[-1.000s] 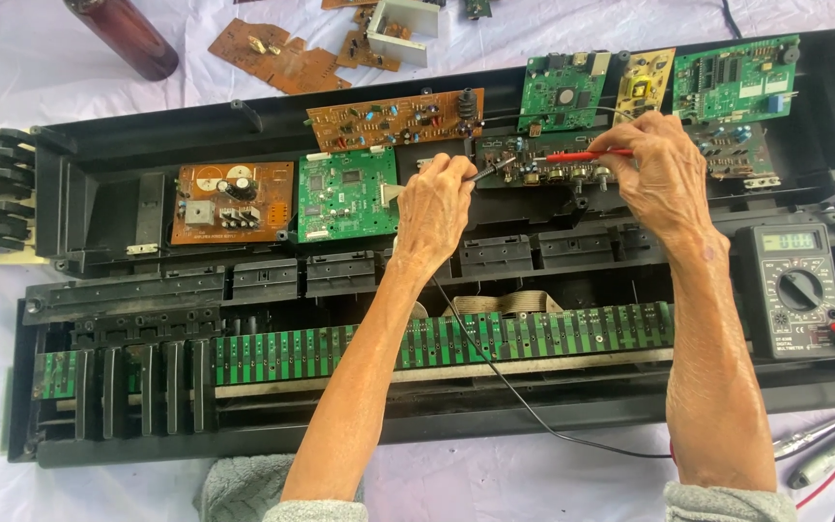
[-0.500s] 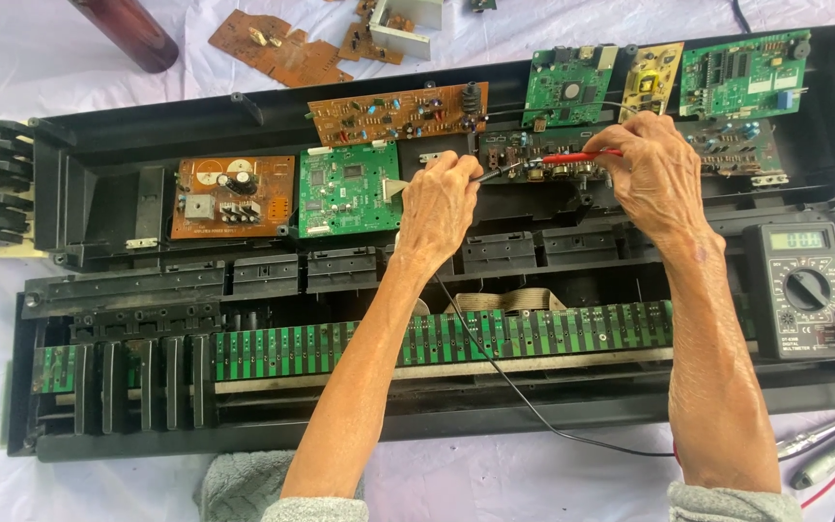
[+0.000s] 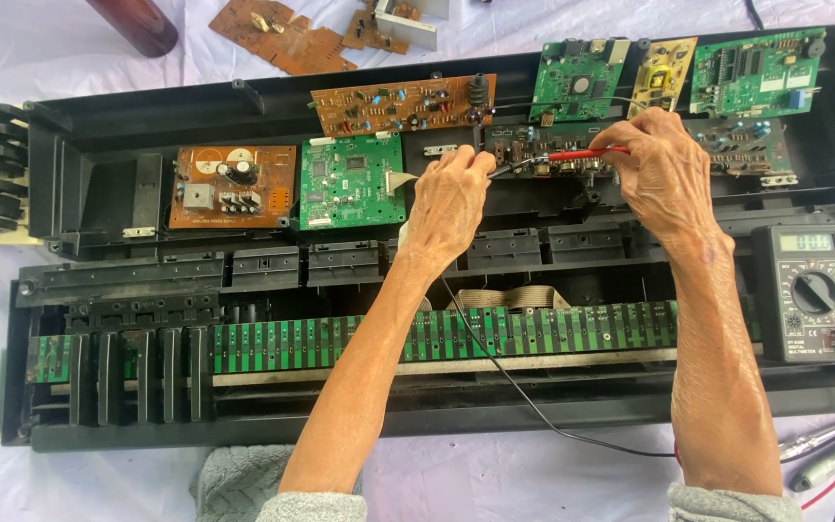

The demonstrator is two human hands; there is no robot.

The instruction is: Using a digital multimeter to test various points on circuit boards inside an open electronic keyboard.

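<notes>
I hold both probe tips steady on the dark circuit board at the rear of the opened keyboard case, avoiding bridged contacts. My right hand has fingers clamped on the red probe; my left hand pinches the black probe. Wrists are bent down, forearms reaching forward. The multimeter sits at right.

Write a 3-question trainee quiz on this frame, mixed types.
1. True or false: the right hand holds the red probe.
2. The multimeter lies: A) by the left arm B) by the right arm C) above the boards.
3. Which hand holds the black probe?

Key: 1 true; 2 B; 3 the left hand.
</notes>
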